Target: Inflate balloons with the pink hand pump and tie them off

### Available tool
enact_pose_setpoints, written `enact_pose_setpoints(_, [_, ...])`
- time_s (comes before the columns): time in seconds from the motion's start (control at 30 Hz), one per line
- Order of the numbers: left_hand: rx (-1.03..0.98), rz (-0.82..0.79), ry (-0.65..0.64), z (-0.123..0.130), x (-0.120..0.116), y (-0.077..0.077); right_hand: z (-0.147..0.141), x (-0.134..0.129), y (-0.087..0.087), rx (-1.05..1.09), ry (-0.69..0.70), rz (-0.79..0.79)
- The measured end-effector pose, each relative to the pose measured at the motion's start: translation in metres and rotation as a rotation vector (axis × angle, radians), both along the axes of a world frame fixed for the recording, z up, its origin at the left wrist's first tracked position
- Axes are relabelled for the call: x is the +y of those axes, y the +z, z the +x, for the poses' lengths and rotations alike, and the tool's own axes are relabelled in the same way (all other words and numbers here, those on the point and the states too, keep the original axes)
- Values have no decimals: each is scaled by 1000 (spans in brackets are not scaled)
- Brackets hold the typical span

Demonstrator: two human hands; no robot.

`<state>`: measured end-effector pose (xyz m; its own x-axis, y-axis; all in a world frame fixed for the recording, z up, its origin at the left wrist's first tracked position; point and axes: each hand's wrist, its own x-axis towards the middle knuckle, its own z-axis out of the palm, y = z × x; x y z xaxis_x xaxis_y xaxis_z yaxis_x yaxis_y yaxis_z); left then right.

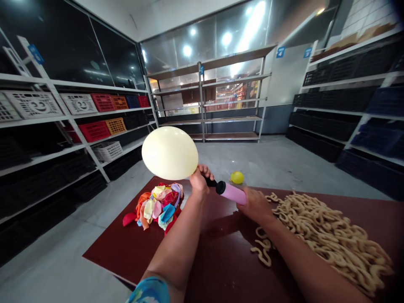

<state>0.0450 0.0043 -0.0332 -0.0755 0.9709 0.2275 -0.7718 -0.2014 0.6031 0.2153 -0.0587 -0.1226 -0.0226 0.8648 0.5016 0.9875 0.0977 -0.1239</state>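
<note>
A pale cream inflated balloon point(169, 153) extends to the left from my left hand point(201, 178), whose fingers are closed around its neck and the black end of a hand pump. My right hand point(255, 205) grips the pink barrel of the pump point(233, 194). Below and left of the balloon, a heap of deflated balloons point(162, 205) in several colours lies on the dark red table point(221, 261). A pile of tan, curled, rope-like pieces point(328, 231) covers the table's right part, partly behind my right forearm.
A small yellow balloon point(237, 177) rests on the floor beyond the table's far edge. Shelves with crates point(100, 129) stand at the left, more shelves with dark crates point(328, 126) at the right, and a metal rack point(202, 101) at the back.
</note>
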Motion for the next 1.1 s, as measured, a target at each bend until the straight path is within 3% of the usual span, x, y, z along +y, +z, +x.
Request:
enact_pose_setpoints(0.1, [-2,-5,12,-5,0,5,-1,2,-2,18,20,8])
enact_pose_setpoints(0.3, [-40,98,99,-47,-5,38,5,7,-5,42,14,62])
enact_pose_setpoints(0.4, [-52,135,137,-61,-6,46,12,7,-5,48,2,66])
enact_pose_setpoints(0.53, [-56,118,124,-57,-2,40,14,5,-4,24,-25,28])
enact_pose_setpoints(0.9, [-15,-58,-10,-1,-2,4,-3,1,-4,7,10,49])
enact_pose_setpoints(1.0, [-11,-62,5,-6,0,5,-2,1,-5,27,32,42])
enact_pose_setpoints(1.1, [-11,-31,62,-24,2,17,1,4,-6,54,49,36])
